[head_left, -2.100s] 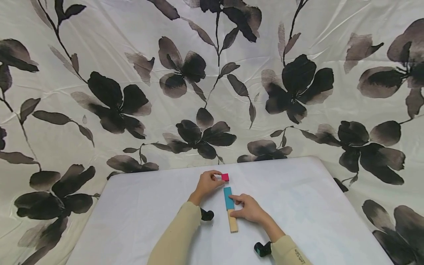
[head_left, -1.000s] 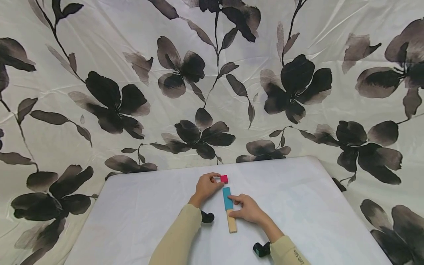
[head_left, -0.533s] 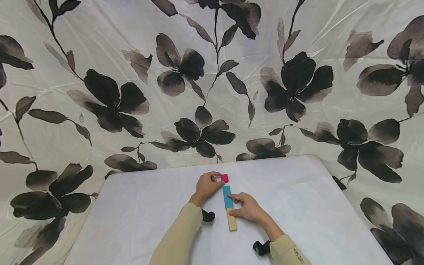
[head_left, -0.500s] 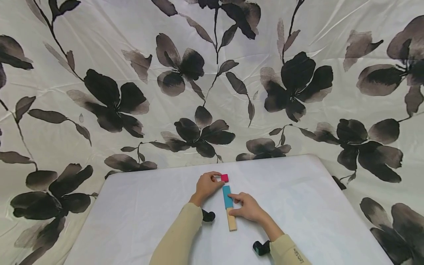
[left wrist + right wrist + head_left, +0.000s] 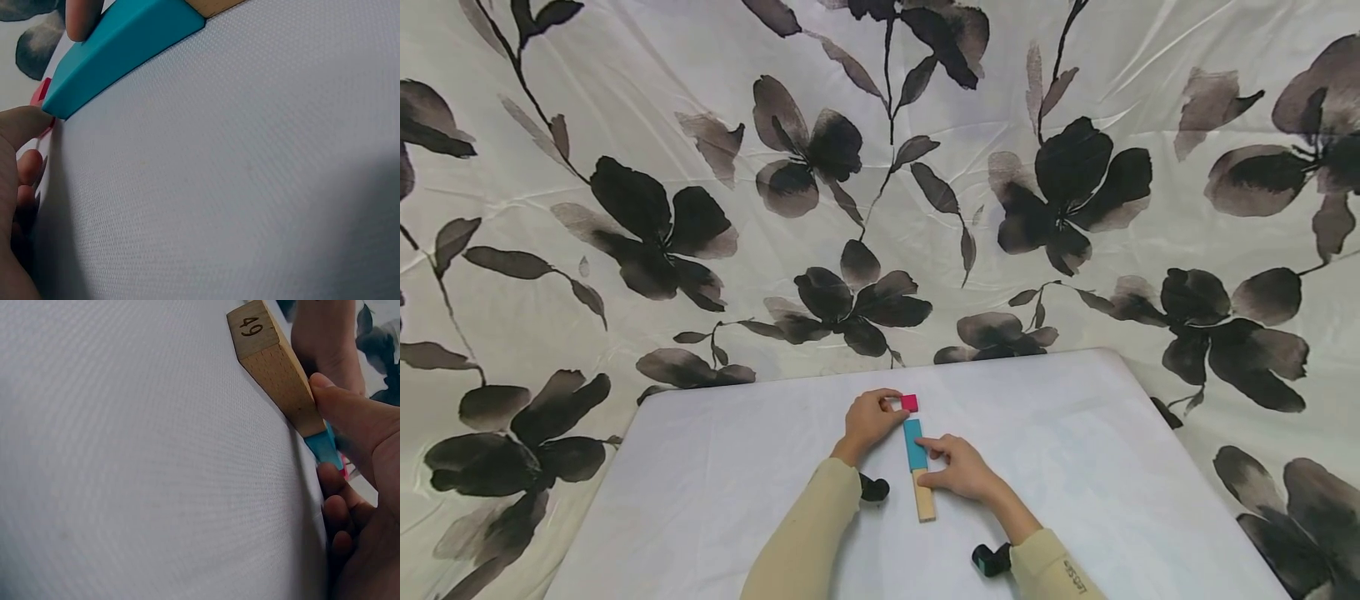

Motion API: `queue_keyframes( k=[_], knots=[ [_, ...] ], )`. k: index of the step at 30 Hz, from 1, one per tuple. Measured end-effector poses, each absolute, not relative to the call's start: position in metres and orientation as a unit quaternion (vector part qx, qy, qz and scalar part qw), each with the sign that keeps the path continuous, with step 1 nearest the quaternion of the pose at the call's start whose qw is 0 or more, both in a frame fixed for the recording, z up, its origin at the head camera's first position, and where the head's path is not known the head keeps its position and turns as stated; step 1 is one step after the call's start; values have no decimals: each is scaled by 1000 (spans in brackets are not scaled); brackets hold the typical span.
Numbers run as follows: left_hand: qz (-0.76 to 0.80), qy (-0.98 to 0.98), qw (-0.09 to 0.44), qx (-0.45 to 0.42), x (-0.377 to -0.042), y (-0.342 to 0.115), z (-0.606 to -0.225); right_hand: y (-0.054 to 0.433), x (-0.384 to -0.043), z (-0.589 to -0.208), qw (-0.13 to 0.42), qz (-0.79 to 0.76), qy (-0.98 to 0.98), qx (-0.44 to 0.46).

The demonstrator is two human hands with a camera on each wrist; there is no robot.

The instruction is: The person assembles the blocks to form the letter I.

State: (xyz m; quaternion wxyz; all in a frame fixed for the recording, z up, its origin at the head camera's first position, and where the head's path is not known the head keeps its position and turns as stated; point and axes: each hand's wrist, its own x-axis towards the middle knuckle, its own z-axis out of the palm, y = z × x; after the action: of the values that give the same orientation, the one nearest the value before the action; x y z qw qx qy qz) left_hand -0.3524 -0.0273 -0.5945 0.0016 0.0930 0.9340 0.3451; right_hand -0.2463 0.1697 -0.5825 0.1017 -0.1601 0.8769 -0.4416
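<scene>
In the head view, my left hand [image 5: 868, 419] pinches a small red cube block [image 5: 910, 403] between thumb and index finger near the table's far edge. Just below it, with a narrow gap, lies a blue rectangular block [image 5: 915, 442]. End to end with the blue one is a plain wooden block [image 5: 925, 502]; the number 49 shows on its end in the right wrist view. My right hand [image 5: 961, 471] lies to their right, index fingertip touching the blue block and thumb touching the wooden block. In the left wrist view, the blue block largely hides the red cube [image 5: 41, 92].
The blocks lie on a white-covered table [image 5: 700, 475]. A black wrist camera [image 5: 874, 489] sits at the left cuff and another black camera [image 5: 991, 560] at the right. Behind the table hangs a white cloth [image 5: 955, 125] with dark flower prints.
My left hand has brought the red cube slightly closer to the blue block's far end, narrowing the gap. The right hand stays at the blue and wooden blocks.
</scene>
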Motion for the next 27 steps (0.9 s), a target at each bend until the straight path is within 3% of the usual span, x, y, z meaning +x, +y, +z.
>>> queue_keyframes(
  k=[27],
  knots=[
    [335,938,10,91,-351,-28,-594,169,-246,-584,103,-436,881,-151]
  ],
)
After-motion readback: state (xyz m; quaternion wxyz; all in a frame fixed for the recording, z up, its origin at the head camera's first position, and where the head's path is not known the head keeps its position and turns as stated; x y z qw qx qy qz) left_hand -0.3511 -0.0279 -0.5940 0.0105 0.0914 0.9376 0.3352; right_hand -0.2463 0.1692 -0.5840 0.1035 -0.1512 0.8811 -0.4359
